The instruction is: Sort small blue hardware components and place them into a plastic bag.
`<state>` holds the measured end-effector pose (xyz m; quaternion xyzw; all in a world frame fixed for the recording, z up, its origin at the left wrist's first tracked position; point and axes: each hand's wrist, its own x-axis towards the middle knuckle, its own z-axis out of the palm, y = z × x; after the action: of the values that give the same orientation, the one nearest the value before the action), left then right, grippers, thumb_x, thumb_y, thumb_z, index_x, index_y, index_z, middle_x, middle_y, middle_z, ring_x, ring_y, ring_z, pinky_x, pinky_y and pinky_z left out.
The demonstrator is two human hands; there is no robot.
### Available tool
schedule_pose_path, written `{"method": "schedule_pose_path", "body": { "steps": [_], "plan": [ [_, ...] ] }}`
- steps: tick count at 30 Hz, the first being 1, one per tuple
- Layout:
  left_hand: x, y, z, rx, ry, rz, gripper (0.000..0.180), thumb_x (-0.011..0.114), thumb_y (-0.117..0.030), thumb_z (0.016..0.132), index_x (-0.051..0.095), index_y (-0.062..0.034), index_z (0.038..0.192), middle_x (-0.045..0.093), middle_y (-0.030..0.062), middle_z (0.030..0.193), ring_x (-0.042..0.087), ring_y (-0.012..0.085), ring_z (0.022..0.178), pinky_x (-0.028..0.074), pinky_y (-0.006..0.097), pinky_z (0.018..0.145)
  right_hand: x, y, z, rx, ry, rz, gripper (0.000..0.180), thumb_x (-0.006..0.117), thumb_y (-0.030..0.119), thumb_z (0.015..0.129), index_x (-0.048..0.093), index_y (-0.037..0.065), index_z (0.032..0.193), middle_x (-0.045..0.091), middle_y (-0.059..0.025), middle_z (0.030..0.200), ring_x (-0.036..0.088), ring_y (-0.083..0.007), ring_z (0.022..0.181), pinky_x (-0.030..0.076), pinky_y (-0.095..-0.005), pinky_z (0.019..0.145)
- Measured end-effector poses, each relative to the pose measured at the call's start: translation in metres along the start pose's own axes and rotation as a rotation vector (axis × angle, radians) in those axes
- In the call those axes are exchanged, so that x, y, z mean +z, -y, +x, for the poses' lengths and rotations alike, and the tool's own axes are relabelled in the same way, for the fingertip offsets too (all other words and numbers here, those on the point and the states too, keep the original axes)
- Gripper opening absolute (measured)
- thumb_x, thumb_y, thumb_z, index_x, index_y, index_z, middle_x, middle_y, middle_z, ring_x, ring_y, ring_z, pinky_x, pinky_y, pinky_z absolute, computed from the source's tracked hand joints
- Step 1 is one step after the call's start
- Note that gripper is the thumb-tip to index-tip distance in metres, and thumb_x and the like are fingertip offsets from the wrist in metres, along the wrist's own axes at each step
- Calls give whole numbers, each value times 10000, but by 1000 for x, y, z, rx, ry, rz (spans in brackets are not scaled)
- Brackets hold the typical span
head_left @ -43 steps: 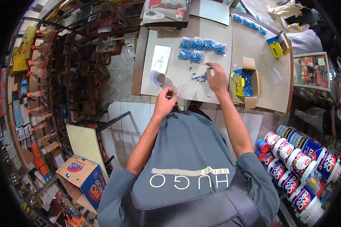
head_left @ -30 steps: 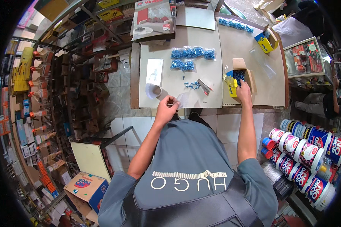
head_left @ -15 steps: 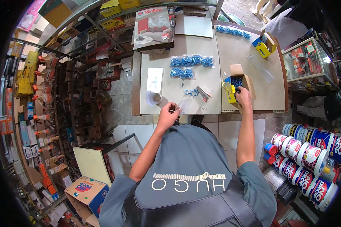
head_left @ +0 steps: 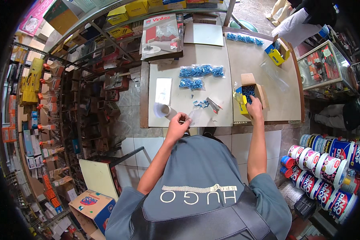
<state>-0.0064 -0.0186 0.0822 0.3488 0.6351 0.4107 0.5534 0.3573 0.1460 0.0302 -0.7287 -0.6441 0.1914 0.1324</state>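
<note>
My left hand (head_left: 179,126) is pinched closed at the table's near edge, holding a small clear plastic bag (head_left: 195,118). My right hand (head_left: 255,109) reaches into an open yellow and blue cardboard box (head_left: 243,107) full of small dark-blue pieces (head_left: 249,91). Its fingers are curled, and the fingertips are hidden among the pieces. Between the hands, a few loose blue pieces (head_left: 201,104) lie beside a grey and red stapler-like tool (head_left: 215,105). Farther back are clear bags filled with blue pieces (head_left: 201,71). Close to my left hand stands a roll (head_left: 164,110) of clear or white material.
A thick catalogue (head_left: 162,38) and a white board (head_left: 204,34) lie at the back. Another yellow box (head_left: 277,54) and more filled bags (head_left: 245,39) are at the far right. Paint buckets (head_left: 328,166) are stacked at right; crowded shelves (head_left: 48,120) line the left.
The whole view has shifted slightly, so the table sits lower. My right hand stays in the box with its fingers curled, and my left still holds the bag.
</note>
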Motion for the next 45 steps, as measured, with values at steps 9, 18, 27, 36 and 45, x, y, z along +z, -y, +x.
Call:
{"method": "schedule_pose_path", "body": {
  "steps": [9, 18, 27, 36, 45],
  "plan": [
    [8, -9, 1, -29, 8, 2, 162, 701, -126, 897, 600, -12, 952, 609, 30, 814, 581, 91, 662, 477, 254, 612, -18, 0, 13, -52, 177, 41, 254, 734, 71, 760, 699, 6, 1004, 706, -245, 932, 684, -395, 906, 541, -426, 809],
    [7, -3, 7, -15, -9, -8, 167, 686, -121, 894, 580, 5, 923, 616, 37, 815, 581, 91, 653, 487, 260, 600, -17, -6, 4, 77, 23, 398, 246, 772, 110, 786, 720, -3, 999, 742, -136, 857, 708, -193, 780, 546, -330, 728],
    [7, -8, 8, -37, -16, -16, 161, 687, -120, 891, 585, 0, 922, 615, 35, 812, 579, 82, 648, 476, 252, 587, -19, -3, 5, 151, 16, 581, 267, 788, 137, 819, 727, -4, 1037, 737, -97, 893, 657, -111, 766, 519, -249, 644],
    [0, -2, 2, -16, -43, -27, 146, 682, -114, 894, 586, -7, 918, 615, 33, 803, 570, 81, 641, 476, 251, 584, -6, -15, 3, 146, -51, 726, 275, 743, 135, 879, 676, -64, 1057, 709, -83, 867, 660, -110, 759, 518, -240, 663],
    [-6, 4, -6, -17, -62, -48, 156, 683, -124, 899, 582, -8, 924, 615, 31, 805, 579, 89, 660, 495, 258, 605, -8, 11, -8, 316, 126, 1622, 256, 628, 96, 978, 624, -15, 1209, 677, -55, 978, 638, -123, 864, 512, -266, 706]
  ]
}}
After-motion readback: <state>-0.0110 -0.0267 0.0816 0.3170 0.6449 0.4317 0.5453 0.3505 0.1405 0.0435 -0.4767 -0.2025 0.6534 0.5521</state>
